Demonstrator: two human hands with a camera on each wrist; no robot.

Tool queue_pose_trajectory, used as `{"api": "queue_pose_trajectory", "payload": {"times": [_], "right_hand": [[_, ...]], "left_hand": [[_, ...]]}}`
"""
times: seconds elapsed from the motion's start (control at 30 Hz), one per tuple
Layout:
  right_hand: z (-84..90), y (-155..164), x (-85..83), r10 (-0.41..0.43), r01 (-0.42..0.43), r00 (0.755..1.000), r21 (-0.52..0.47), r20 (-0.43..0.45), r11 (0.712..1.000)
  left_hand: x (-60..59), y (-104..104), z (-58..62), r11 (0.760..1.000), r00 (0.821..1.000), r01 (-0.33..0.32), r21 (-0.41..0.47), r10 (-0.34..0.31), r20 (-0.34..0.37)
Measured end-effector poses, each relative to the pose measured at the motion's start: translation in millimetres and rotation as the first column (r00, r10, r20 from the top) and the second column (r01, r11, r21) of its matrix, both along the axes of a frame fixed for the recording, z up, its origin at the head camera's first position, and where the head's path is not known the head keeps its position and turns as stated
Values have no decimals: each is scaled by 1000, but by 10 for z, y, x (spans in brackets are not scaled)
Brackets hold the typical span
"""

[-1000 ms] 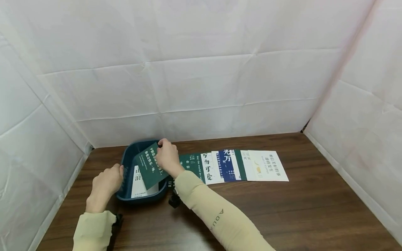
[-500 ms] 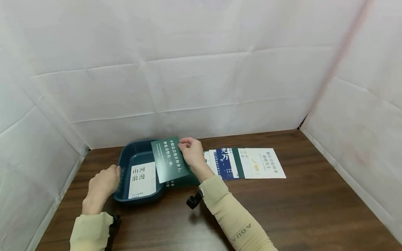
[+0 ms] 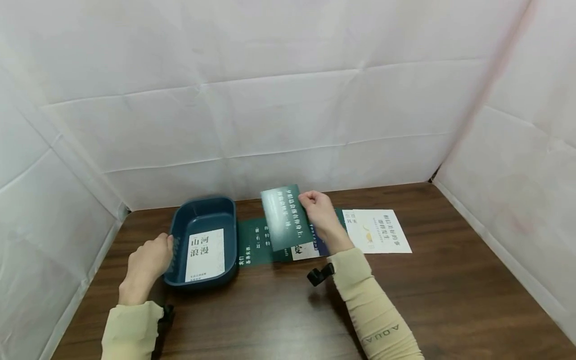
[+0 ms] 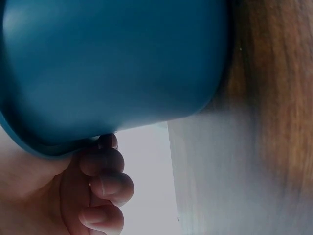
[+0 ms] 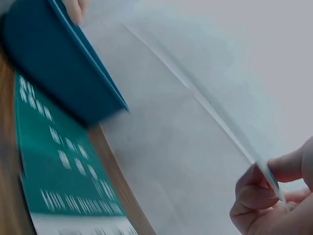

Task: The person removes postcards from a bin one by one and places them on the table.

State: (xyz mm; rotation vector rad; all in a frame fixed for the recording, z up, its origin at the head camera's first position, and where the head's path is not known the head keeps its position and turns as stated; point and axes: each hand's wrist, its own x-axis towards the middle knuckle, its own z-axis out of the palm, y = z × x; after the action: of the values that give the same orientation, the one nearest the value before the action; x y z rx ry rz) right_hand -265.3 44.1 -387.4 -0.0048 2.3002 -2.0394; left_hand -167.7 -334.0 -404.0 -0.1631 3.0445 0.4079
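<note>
My right hand [image 3: 323,216] pinches a dark green postcard [image 3: 284,220] with white lettering by its right edge, raised above a row of cards. The right wrist view shows that postcard nearly edge-on between thumb and curled fingers. At the left, my left hand [image 3: 150,257] grips the rim of a dark blue plastic tray [image 3: 203,201]; its curled fingers [image 4: 105,185] show under the rim in the left wrist view. Inside the tray lies a white card [image 3: 204,256] with dark lettering. Just right of the tray, a flat green card [image 3: 253,250] starts the row.
The overlapping row runs right to a white card [image 3: 382,231] with a yellow motif; the held postcard and right arm cover part of it. White sheeting [image 3: 288,100] encloses the back and sides of the brown wooden table [image 3: 450,290].
My right hand has carried the green postcard rightward from over the tray to above the row of cards. More of the tray's inside now shows. The left hand keeps its grip on the rim.
</note>
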Motion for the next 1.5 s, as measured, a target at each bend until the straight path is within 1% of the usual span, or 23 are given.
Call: {"api": "queue_pose_trajectory", "payload": {"times": [0.17, 0.4, 0.6, 0.73, 0.83, 0.97, 1.1, 1.2, 1.3, 1.4, 1.5], "right_hand": [[22, 465, -29, 4, -3, 1000, 49, -13, 999], [-7, 1136, -56, -44, 42, 999, 68, 30, 997], [42, 1653, -23, -77, 69, 996, 132, 53, 989], [49, 1988, 4, -87, 78, 994, 124, 64, 989], [23, 2220, 21, -116, 106, 990, 124, 81, 987], [-48, 2473, 58, -172, 149, 980, 205, 102, 967], [-170, 2674, 85, -202, 159, 970, 279, 135, 947], [-278, 2781, 61, -223, 166, 961, 305, 163, 938], [-399, 2842, 21, -224, 153, 957, 332, 187, 931], [-513, 2869, -5, -207, 116, 952, 359, 226, 926], [-593, 2861, -24, -202, 100, 949, 375, 242, 921]], "left_hand": [[3, -14, -4, 1000, 1000, -2, 2, 2, 5], [28, -32, 1, 1000, 1000, -8, 1, 8, 15], [27, -21, 7, 1000, 1000, -1, 9, 0, 19], [11, -3, 4, 1000, 1000, 14, 12, -14, 9], [3, 5, 11, 1000, 1000, 10, 13, -11, 14], [11, -2, 18, 1000, 1000, 3, 12, -4, 25], [13, -20, 16, 1000, 1000, 8, 10, -8, 26], [10, -30, 15, 1000, 1000, 8, 11, -8, 29], [14, -47, 18, 1000, 999, -4, 14, 3, 42], [23, -64, 16, 1000, 998, -7, 17, 6, 56], [30, -83, 18, 1000, 998, -2, 16, 1, 58]]}}
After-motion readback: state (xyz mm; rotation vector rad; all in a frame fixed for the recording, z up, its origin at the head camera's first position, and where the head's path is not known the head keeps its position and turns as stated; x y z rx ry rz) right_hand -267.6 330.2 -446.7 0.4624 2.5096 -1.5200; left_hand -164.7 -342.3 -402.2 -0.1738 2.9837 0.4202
